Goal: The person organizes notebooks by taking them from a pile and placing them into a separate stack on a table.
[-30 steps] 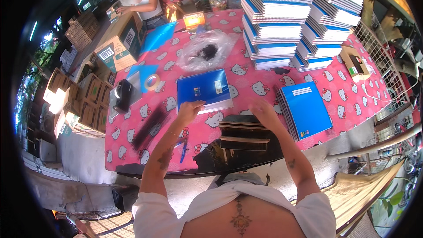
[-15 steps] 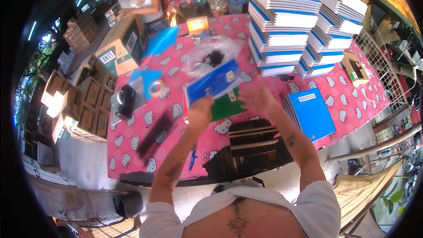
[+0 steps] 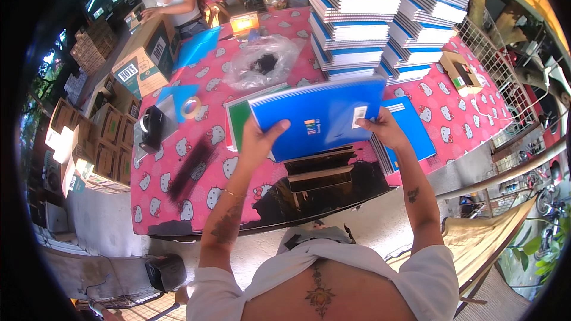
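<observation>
A blue spiral notebook (image 3: pixel 321 122) is held up over the table, its coil along the far edge and a small white label near its right end. My left hand (image 3: pixel 259 138) grips its left end, thumb on the cover. At the other end my right hand (image 3: pixel 386 129) pinches the edge beside the label. Partly hidden behind it, a green-covered notebook (image 3: pixel 238 117) lies on the pink patterned tablecloth. Another blue notebook (image 3: pixel 416 134) rests flat to the right of my right hand, close to the near edge.
Tall stacks of spiral notebooks (image 3: pixel 357 30) rise at the far right, near a small open cardboard box (image 3: pixel 461 74). A tape dispenser (image 3: pixel 152 128), a tape roll (image 3: pixel 191 107) and a clear plastic bag (image 3: pixel 262 62) lie leftward. Another person stands beyond a large carton (image 3: pixel 143 65).
The blue notebook has come nearer and turned more level. My right hand, apart from it before, now holds its right end. The view has shifted slightly, and the table appears farther left.
</observation>
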`<state>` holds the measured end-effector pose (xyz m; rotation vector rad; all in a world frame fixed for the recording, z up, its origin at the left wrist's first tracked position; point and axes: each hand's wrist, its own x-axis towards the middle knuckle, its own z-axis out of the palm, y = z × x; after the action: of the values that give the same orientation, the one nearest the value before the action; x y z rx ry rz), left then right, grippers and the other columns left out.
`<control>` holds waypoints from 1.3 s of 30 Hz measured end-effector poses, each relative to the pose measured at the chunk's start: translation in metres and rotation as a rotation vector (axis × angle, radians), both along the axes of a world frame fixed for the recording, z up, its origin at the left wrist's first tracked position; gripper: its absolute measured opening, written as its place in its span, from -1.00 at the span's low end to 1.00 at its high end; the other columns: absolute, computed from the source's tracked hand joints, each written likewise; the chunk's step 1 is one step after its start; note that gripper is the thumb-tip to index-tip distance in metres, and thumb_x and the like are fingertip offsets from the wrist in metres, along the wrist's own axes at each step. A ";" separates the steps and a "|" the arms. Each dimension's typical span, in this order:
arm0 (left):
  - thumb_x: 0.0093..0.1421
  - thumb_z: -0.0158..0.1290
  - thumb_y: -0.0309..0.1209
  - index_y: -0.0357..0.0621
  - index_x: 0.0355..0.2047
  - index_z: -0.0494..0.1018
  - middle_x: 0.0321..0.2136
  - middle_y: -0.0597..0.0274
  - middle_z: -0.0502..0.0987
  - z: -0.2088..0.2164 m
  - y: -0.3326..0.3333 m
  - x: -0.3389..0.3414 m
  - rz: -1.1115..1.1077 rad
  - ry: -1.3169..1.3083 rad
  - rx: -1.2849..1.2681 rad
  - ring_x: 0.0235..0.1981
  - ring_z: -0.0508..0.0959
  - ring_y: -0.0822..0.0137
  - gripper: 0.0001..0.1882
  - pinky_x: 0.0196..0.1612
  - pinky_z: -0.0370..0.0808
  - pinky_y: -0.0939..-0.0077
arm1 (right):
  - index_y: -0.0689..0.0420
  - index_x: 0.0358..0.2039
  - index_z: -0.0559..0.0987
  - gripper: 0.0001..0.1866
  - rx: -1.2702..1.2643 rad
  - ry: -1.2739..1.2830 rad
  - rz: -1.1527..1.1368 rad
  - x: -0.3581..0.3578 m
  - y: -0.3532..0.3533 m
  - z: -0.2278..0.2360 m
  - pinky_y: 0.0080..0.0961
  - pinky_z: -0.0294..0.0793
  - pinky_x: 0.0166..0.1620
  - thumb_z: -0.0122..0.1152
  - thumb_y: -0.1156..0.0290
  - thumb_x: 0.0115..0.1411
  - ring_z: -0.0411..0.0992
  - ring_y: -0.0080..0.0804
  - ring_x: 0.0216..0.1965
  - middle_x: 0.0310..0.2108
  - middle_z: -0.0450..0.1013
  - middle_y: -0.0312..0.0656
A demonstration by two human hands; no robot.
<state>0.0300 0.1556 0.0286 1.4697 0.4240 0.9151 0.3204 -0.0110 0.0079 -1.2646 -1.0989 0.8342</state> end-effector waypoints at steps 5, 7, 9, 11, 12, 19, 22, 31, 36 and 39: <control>0.22 0.23 -0.47 -0.27 -0.20 0.59 -0.33 0.35 0.64 -0.004 -0.038 0.023 -0.059 0.095 0.148 -0.31 0.54 0.57 -0.83 -0.20 0.50 0.59 | 0.15 -0.14 0.64 -0.82 0.045 0.097 -0.035 0.017 -0.038 -0.040 -0.54 0.47 -0.03 0.29 0.53 0.23 0.51 -0.60 -0.17 -0.22 0.60 -0.34; 0.22 0.23 -0.50 -0.27 -0.21 0.61 -0.35 0.35 0.64 -0.006 -0.041 0.027 -0.071 0.089 0.175 -0.32 0.54 0.58 -0.85 -0.22 0.50 0.60 | 0.15 -0.13 0.64 -0.82 0.060 0.131 -0.048 0.019 -0.046 -0.048 -0.55 0.47 -0.06 0.29 0.52 0.24 0.50 -0.62 -0.18 -0.22 0.60 -0.35; 0.20 0.23 -0.51 -0.27 -0.22 0.61 -0.35 0.34 0.65 -0.004 -0.043 0.027 -0.104 0.121 0.174 -0.33 0.54 0.58 -0.86 -0.22 0.50 0.59 | 0.15 -0.13 0.64 -0.81 0.052 0.162 -0.048 0.021 -0.049 -0.053 -0.56 0.47 -0.08 0.29 0.52 0.23 0.49 -0.63 -0.20 -0.23 0.59 -0.36; 0.20 0.23 -0.52 -0.27 -0.23 0.61 -0.35 0.34 0.65 -0.001 -0.044 0.026 -0.081 0.165 0.188 -0.33 0.54 0.58 -0.86 -0.22 0.51 0.60 | 0.14 -0.12 0.64 -0.81 0.041 0.191 -0.049 0.021 -0.049 -0.057 -0.58 0.46 -0.09 0.29 0.52 0.23 0.49 -0.64 -0.21 -0.23 0.59 -0.36; 0.19 0.24 -0.53 -0.28 -0.23 0.61 -0.35 0.33 0.65 0.001 -0.044 0.025 -0.055 0.209 0.202 -0.33 0.54 0.58 -0.86 -0.22 0.51 0.60 | 0.14 -0.14 0.64 -0.82 0.034 0.187 -0.052 0.017 -0.047 -0.061 -0.60 0.45 -0.12 0.30 0.52 0.23 0.48 -0.65 -0.23 -0.23 0.59 -0.37; 0.12 0.29 -0.56 -0.26 0.06 0.44 -0.20 0.30 0.58 -0.084 -0.024 -0.010 0.029 0.037 -0.067 -0.20 0.53 0.52 -0.52 -0.13 0.51 0.61 | 0.13 -0.07 0.56 -0.72 -0.117 0.320 -0.074 -0.039 -0.023 -0.103 -0.66 0.40 -0.21 0.34 0.47 0.20 0.41 -0.70 -0.24 -0.21 0.53 -0.42; 0.10 0.32 -0.49 -0.24 0.11 0.33 -0.10 0.26 0.52 -0.144 -0.049 -0.003 0.214 0.049 0.000 -0.12 0.53 0.43 -0.41 -0.06 0.49 0.52 | 0.11 -0.05 0.51 -0.64 -0.064 0.266 -0.168 -0.065 -0.027 -0.145 -0.63 0.41 -0.13 0.40 0.43 0.15 0.42 -0.64 -0.18 -0.21 0.49 -0.41; 0.25 0.10 -0.20 -0.20 -0.11 0.53 -0.19 -0.05 0.52 -0.166 0.094 -0.180 0.882 0.898 0.663 -0.12 0.51 -0.03 -0.66 -0.02 0.45 0.11 | 0.21 0.14 0.39 -0.43 0.101 0.246 -0.317 -0.065 -0.031 -0.129 -0.40 0.30 0.14 0.38 0.40 0.15 0.29 -0.38 0.10 0.07 0.37 -0.20; 0.15 0.16 -0.26 -0.18 -0.20 0.52 -0.27 -0.02 0.47 -0.191 0.122 -0.222 0.673 1.254 0.903 -0.13 0.48 -0.01 -0.71 -0.23 0.57 0.18 | 0.10 0.09 0.49 -0.47 0.293 -0.883 -0.273 -0.124 0.004 0.019 -0.01 0.12 0.29 0.33 0.23 0.11 0.29 -0.10 0.15 0.05 0.38 -0.06; 0.15 0.16 -0.24 -0.16 -0.16 0.49 -0.24 0.00 0.46 -0.181 0.105 -0.186 0.675 1.243 0.974 -0.12 0.47 -0.02 -0.68 -0.19 0.56 0.16 | 0.08 0.00 0.54 -0.54 0.306 -1.300 -0.339 -0.166 0.038 0.026 0.09 0.12 0.24 0.33 0.20 0.10 0.32 -0.11 0.13 -0.01 0.43 -0.07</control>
<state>-0.1562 0.2608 -0.1525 2.8337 1.6107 0.5840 0.1543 0.0265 0.0336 -1.6540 -1.8150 -0.5523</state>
